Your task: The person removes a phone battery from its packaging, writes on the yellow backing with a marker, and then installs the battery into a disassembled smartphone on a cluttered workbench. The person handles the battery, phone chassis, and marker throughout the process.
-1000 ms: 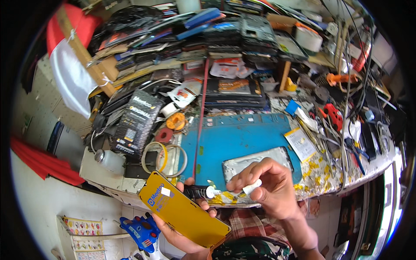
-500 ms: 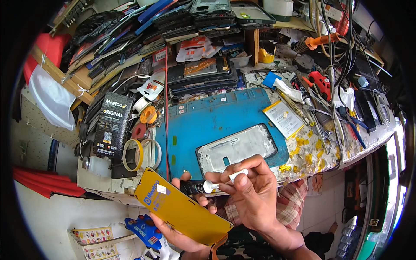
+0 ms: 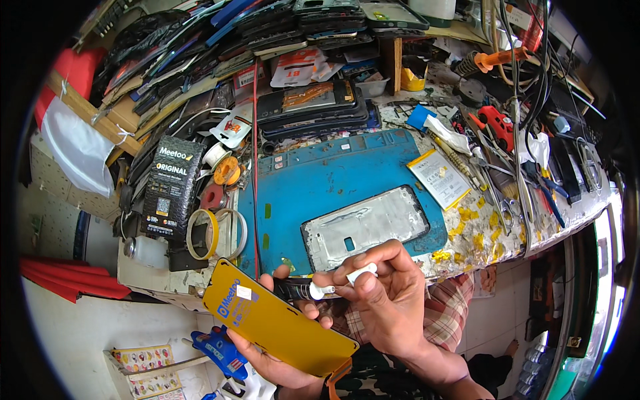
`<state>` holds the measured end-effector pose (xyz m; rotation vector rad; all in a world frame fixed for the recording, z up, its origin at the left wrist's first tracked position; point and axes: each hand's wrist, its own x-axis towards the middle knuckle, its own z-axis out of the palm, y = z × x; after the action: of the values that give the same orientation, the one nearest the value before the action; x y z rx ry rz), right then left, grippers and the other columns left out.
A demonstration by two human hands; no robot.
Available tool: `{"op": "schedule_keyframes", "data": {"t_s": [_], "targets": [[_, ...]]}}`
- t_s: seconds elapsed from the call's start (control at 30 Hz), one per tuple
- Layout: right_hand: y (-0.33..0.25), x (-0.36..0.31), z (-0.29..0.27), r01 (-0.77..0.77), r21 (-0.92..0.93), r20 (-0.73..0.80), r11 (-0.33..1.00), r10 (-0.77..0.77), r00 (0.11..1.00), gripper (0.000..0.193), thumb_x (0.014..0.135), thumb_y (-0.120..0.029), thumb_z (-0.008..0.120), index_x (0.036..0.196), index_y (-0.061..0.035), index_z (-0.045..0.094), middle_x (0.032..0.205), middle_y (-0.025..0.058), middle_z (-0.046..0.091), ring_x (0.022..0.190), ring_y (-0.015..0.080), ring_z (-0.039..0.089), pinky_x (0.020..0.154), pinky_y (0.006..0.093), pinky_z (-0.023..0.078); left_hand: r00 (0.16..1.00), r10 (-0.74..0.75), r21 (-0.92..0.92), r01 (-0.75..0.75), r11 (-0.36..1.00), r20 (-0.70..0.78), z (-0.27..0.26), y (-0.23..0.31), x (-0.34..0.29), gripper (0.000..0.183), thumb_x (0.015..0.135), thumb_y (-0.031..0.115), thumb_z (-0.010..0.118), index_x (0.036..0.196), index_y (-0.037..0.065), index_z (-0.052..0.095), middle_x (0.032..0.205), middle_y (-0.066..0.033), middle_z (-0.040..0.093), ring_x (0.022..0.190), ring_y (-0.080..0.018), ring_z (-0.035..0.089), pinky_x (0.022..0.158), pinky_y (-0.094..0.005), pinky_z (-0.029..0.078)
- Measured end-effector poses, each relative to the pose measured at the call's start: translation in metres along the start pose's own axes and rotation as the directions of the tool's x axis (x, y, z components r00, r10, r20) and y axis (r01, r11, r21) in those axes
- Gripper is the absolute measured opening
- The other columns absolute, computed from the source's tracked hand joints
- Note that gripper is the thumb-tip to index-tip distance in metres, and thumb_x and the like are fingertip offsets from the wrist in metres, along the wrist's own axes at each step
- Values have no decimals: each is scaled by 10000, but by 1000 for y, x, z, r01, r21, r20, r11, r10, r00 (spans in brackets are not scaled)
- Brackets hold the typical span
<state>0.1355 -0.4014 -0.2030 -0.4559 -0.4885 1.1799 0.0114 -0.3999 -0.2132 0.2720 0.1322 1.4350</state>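
My left hand (image 3: 273,363) is closed round a phone screen (image 3: 273,320) with a gold backing film and a small white sticker. The same hand also grips a black glue tube (image 3: 293,289) with a white nozzle (image 3: 321,291). My right hand (image 3: 393,310) pinches a small white cap (image 3: 361,273) between thumb and fingers, just beside the nozzle and apart from it. Behind the hands, a phone frame (image 3: 327,245) with a grey inner face and black rim lies on the blue work mat (image 3: 293,193).
A flat battery (image 3: 439,179) lies at the mat's right edge. Tape rolls (image 3: 203,235) and a black box (image 3: 175,183) stand at the left. Stacked phones (image 3: 313,110) sit behind the mat. Pliers (image 3: 550,190), other tools and hanging cables (image 3: 517,133) crowd the right.
The cap in my right hand has tilted and shifted slightly left. The gold-backed screen and the tube have moved a little to the left.
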Motion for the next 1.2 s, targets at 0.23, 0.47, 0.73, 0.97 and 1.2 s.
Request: {"op": "schedule_keyframes", "data": {"t_s": [0.23, 0.47, 0.73, 0.97, 1.2], "targets": [[-1, 0, 1, -24, 18, 12, 1000, 23, 1000, 193, 963, -57, 623, 1090, 39, 513, 1036, 197, 665, 1063, 296, 679, 840, 360, 592, 1000, 2, 14, -2, 1000, -2, -3, 2, 1, 860, 973, 696, 196, 1516, 41, 320, 1545, -121, 245, 1024, -327, 600, 749, -505, 501], [0, 1, 2, -25, -43, -9, 999, 25, 1000, 192, 963, -55, 622, 1087, 42, 512, 1027, 191, 667, 1060, 279, 681, 856, 341, 582, 1000, 8, 9, -8, 1000, -14, -5, 2, 1, 864, 970, 702, 194, 1514, 45, 329, 1542, -115, 264, 1020, -312, 596, 744, -496, 497], [3, 1, 1, -4, -12, 2, 1000, 4, 1000, 187, 963, -55, 622, 1084, 40, 515, 1022, 184, 665, 1059, 279, 682, 877, 351, 575, 1000, -5, 5, 5, 1000, -16, -7, 3, 2, 868, 972, 700, 187, 1527, 43, 302, 1549, -114, 247, 1021, -315, 591, 747, -498, 496], [7, 1, -2, -21, -26, -5, 999, 20, 1000, 205, 966, -63, 621, 1103, 41, 512, 1032, 185, 660, 1064, 288, 679, 872, 356, 577, 1000, -1, -16, 1, 1000, 7, -9, 3, 3, 873, 972, 701, 188, 1527, 36, 296, 1550, -118, 235, 1036, -326, 587, 753, -501, 493], [6, 1, -1, -21, 1, -23, 1000, 21, 1000, 215, 959, -46, 621, 1114, 46, 504, 1051, 203, 651, 1066, 302, 677, 820, 365, 608, 1000, -4, -23, 4, 1000, -7, -9, 2, 3, 876, 970, 702, 195, 1527, 35, 301, 1549, -119, 228, 1032, -329, 590, 752, -514, 502]]}}
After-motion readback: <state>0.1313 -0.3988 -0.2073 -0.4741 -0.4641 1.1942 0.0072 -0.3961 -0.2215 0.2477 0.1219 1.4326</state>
